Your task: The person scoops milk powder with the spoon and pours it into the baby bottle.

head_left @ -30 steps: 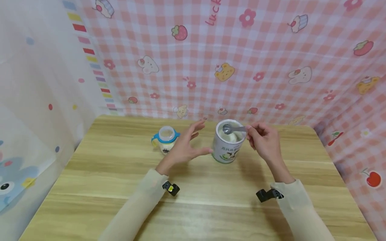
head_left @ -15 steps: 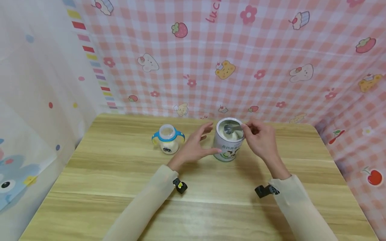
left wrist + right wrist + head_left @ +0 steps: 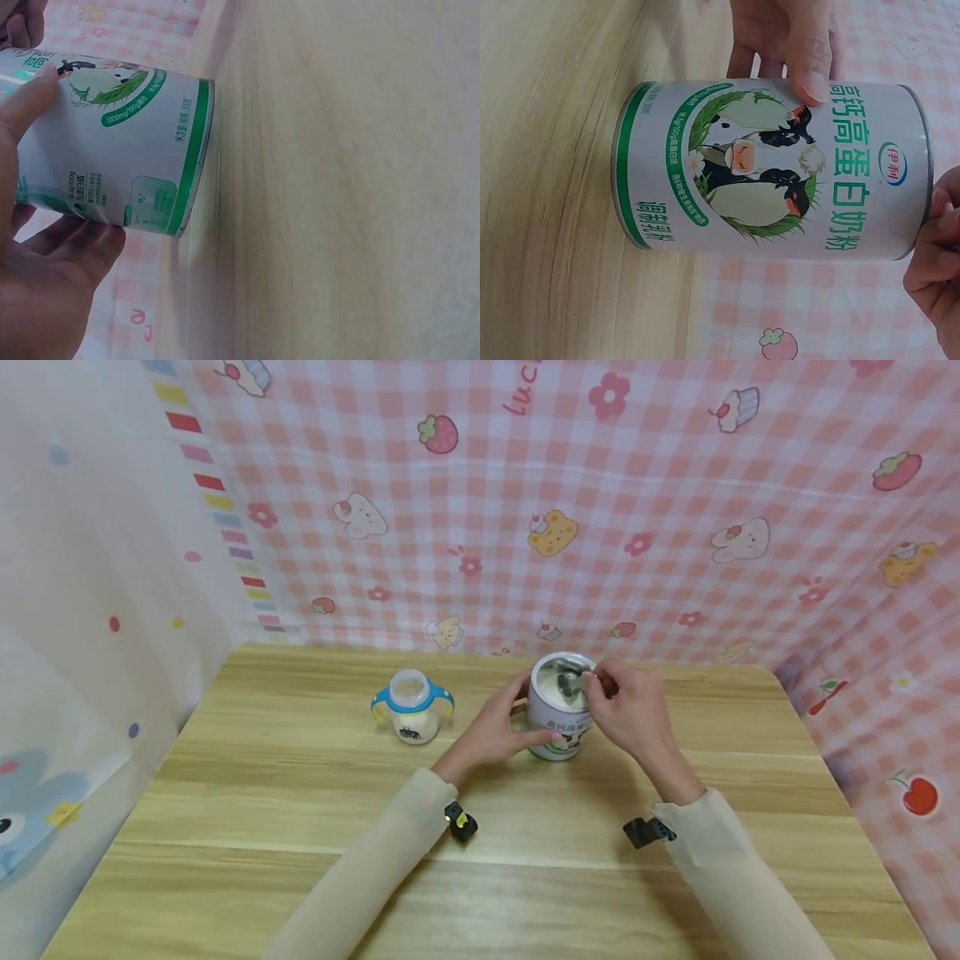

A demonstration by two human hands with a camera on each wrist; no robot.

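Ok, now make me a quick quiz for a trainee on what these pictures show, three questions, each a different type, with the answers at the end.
1. Fill in the blank: The bottle has a ____ collar with a handle on either side.
2. Multiple choice: Which animal is pictured on the front of the can?
A) a pig
B) a cow
C) a sheep
3. Short answer: Which hand holds the spoon, and what is the other hand doing?

Key
1. blue
2. B
3. The right hand holds it; the left hand grips the can from the side.
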